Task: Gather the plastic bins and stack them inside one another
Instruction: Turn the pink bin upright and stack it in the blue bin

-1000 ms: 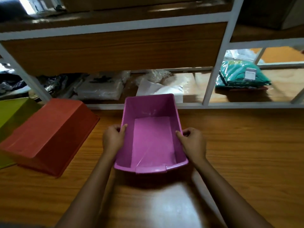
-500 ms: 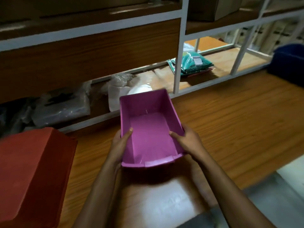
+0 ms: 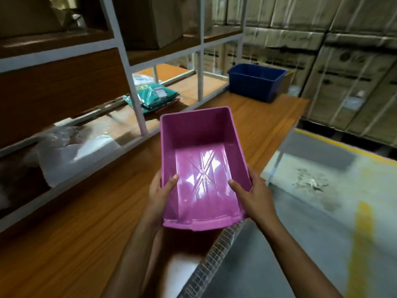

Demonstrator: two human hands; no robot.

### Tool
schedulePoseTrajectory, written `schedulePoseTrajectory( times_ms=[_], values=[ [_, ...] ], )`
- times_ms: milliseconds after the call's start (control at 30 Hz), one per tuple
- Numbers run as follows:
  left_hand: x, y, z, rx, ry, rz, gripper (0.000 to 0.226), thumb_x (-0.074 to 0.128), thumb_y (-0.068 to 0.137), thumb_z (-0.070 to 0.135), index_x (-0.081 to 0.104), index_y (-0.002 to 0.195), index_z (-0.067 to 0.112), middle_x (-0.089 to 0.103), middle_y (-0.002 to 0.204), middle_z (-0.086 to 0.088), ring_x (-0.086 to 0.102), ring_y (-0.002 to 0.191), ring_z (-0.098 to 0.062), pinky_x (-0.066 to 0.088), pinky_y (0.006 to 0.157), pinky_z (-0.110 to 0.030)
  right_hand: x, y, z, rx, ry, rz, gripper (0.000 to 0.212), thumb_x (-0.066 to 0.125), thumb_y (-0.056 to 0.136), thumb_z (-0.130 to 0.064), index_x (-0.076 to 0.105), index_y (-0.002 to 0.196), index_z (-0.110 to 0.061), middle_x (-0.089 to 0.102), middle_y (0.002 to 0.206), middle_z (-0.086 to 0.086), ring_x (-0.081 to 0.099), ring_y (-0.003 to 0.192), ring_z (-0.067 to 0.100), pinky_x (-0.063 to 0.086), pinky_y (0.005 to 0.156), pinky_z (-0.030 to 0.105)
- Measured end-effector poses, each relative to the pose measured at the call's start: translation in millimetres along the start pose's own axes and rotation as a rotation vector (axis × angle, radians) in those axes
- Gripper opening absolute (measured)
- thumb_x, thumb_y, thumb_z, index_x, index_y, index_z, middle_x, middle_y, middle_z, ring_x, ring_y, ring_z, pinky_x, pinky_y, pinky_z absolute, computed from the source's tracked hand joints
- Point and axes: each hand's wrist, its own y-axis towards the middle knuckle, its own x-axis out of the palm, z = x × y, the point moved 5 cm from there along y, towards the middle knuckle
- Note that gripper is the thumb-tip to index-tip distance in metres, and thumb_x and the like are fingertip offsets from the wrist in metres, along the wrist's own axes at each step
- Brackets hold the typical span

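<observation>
I hold an empty pink plastic bin (image 3: 199,147) upright above the wooden table, near its right edge. My left hand (image 3: 160,195) grips its left wall, thumb inside. My right hand (image 3: 253,195) grips its right wall, thumb also inside. A dark blue bin (image 3: 255,83) stands open-side up at the table's far right end, well beyond the pink one. The red and green bins are out of view.
A white-framed shelf unit (image 3: 137,104) runs along the table's left side, holding green packets (image 3: 154,97) and clear plastic bags (image 3: 71,151). The wooden table (image 3: 86,222) ends at right above a grey floor (image 3: 322,211) with yellow lines. Strapped cardboard cartons (image 3: 335,67) stand behind.
The view has swung right: the red bin left the frame and the blue bin came fully into sight. The pink bin stays in both hands, carried to the right.
</observation>
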Motion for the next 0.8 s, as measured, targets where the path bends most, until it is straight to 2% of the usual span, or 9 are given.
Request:
schedulePoseTrajectory(
  times_ms=[100,167,300,367,467,533,600,733,800],
  values=[
    [46.0,-15.3,7.5,0.010,0.010,-0.087,0.043,0.064,0.092,0.025,0.055,0.133,0.019,0.071,0.117,-0.007,0.071,0.099,-0.028,0.060,0.080,-0.044,-45.5,-23.1,14.5,0.044,-0.008,0.121,0.064,0.066,0.088,-0.044,0.041,0.146,-0.030,0.062,0.131,-0.003,0.064,0.111,0.022,0.054,0.095,0.047],
    [76.9,-28.7,9.5,-0.001,0.033,-0.149,0.043,0.063,0.093,0.028,0.054,0.134,0.019,0.070,0.115,-0.007,0.072,0.094,-0.026,0.061,0.071,-0.039,-75.9,-39.1,28.5,0.097,-0.015,0.200,0.061,0.065,0.089,-0.042,0.042,0.144,-0.028,0.064,0.126,-0.001,0.066,0.104,0.023,0.056,0.090,0.046],
    [138.6,-59.1,8.0,0.014,0.134,-0.294,0.044,0.058,0.094,0.035,0.051,0.135,0.020,0.068,0.112,-0.007,0.071,0.088,-0.022,0.059,0.067,-0.035,-130.6,-79.0,60.9,0.187,0.012,0.355,0.048,0.065,0.092,-0.032,0.051,0.136,-0.022,0.067,0.108,-0.001,0.062,0.081,0.014,0.050,0.069,0.026],
    [164.2,-76.3,4.3,0.029,0.170,-0.337,0.048,0.059,0.092,0.040,0.051,0.136,0.020,0.066,0.113,-0.005,0.069,0.092,-0.021,0.059,0.070,-0.037,-151.3,-101.0,77.7,0.233,0.016,0.411,0.045,0.064,0.093,-0.030,0.052,0.135,-0.020,0.063,0.102,-0.004,0.061,0.078,0.012,0.046,0.062,0.020],
    [193.4,-98.8,-9.1,0.067,0.242,-0.336,0.071,0.064,0.077,0.069,0.054,0.134,0.028,0.065,0.124,-0.004,0.065,0.109,-0.025,0.055,0.089,-0.053,-177.5,-131.1,104.6,0.290,0.007,0.473,0.041,0.063,0.094,-0.029,0.054,0.132,-0.018,0.062,0.097,-0.004,0.062,0.076,0.005,0.044,0.058,0.016],
    [214.3,-114.0,-21.6,0.132,0.311,-0.370,0.068,0.062,0.079,0.067,0.057,0.133,0.026,0.064,0.129,-0.001,0.063,0.114,-0.019,0.052,0.096,-0.049,-193.8,-148.8,121.9,0.323,-0.033,0.504,0.039,0.063,0.094,-0.027,0.056,0.131,-0.016,0.066,0.098,-0.002,0.056,0.071,-0.003,0.039,0.055,0.013],
    [235.7,-129.9,-32.1,0.167,0.377,-0.411,0.058,0.061,0.087,0.056,0.056,0.133,0.021,0.064,0.128,-0.001,0.061,0.111,-0.015,0.051,0.096,-0.041,-208.4,-164.7,137.2,0.361,-0.082,0.531,0.037,0.062,0.094,-0.026,0.057,0.129,-0.014,0.068,0.100,0.001,0.055,0.068,0.001,0.036,0.053,0.013],
    [269.4,-145.9,-60.0,0.161,0.443,-0.487,0.076,0.052,0.072,0.081,0.057,0.128,0.029,0.068,0.113,-0.001,0.068,0.100,-0.021,0.058,0.085,-0.050,-229.1,-186.3,163.8,0.442,-0.132,0.569,0.038,0.062,0.094,-0.023,0.057,0.129,-0.010,0.069,0.105,0.006,0.054,0.074,0.017,0.031,0.054,0.010],
    [285.0,-145.7,-70.9,0.154,0.475,-0.515,0.063,0.053,0.074,0.078,0.058,0.119,0.035,0.069,0.106,0.001,0.069,0.095,-0.021,0.059,0.081,-0.049,-236.7,-190.0,174.7,0.472,-0.151,0.582,0.039,0.062,0.094,-0.023,0.057,0.131,-0.010,0.069,0.110,0.007,0.053,0.077,0.017,0.029,0.055,0.008]
  ],
)
